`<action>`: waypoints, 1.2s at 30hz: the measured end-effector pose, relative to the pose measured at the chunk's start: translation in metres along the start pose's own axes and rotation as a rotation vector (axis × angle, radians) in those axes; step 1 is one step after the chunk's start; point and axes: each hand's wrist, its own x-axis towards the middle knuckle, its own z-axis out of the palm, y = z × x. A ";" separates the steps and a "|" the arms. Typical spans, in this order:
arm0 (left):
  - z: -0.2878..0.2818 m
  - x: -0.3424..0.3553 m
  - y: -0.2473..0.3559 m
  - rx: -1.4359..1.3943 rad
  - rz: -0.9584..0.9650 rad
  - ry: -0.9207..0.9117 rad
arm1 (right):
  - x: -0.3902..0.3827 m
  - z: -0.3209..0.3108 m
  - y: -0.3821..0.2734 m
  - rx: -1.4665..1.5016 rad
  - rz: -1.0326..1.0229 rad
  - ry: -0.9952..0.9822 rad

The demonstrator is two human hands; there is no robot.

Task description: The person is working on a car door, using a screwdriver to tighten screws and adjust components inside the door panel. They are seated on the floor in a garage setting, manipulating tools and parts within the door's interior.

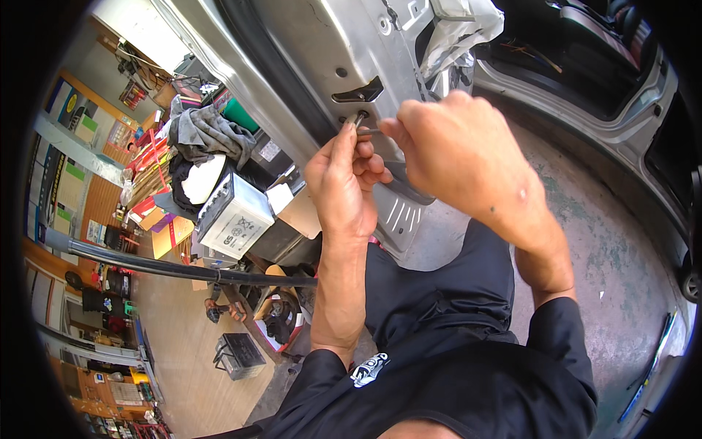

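Observation:
A silver car door (300, 55) with bare inner metal stands in front of me. My left hand (342, 175) is raised to its lower part, thumb and forefinger pinching the end of a slim metal tool (371, 132) close to a small hole. The tool's shaft runs across to my right hand (468, 157), which is closed around its other end; most of that end is hidden in the fist. Just above the fingertips is a dark recess (358, 93) in the door. The tool's exact kind does not show.
Crumpled clear plastic sheeting (468, 31) hangs off the door. To the right lies the car's open door sill (567, 102). On the left are a white battery (235, 216), grey cloth (212, 130), a black pole (183, 268), a drill (213, 311) and a dark battery (240, 356).

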 end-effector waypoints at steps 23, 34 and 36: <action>-0.024 0.013 -0.003 0.669 0.442 -0.037 | -0.025 0.193 -0.053 0.957 0.444 0.746; -0.044 0.019 0.012 0.781 0.455 -0.154 | -0.027 0.193 -0.043 0.888 0.325 0.591; -0.043 0.011 0.010 0.641 0.383 -0.116 | -0.033 0.170 -0.038 0.717 0.237 0.597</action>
